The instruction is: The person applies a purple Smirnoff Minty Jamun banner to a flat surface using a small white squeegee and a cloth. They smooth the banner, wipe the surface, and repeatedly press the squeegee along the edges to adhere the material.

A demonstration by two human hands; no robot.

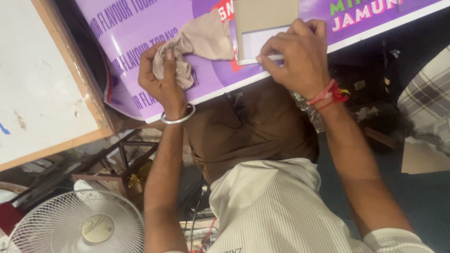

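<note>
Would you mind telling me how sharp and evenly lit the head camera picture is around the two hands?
In the head view the left hand gripping the beige cloth and the right hand are fairly sharp; the purple banner is evenly lit without strong glare; the area beneath it is dark, and the white fan looks slightly soft.

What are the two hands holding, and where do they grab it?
The left hand clutches a crumpled beige cloth at its bunched end. The right hand pinches a thin white strip by its end.

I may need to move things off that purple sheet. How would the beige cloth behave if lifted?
The beige cloth looks floppy: it is bunched in the left hand and drapes flat beyond. Probably light, as it lies creased over the purple sheet. Unlikely to roll or slide.
</note>
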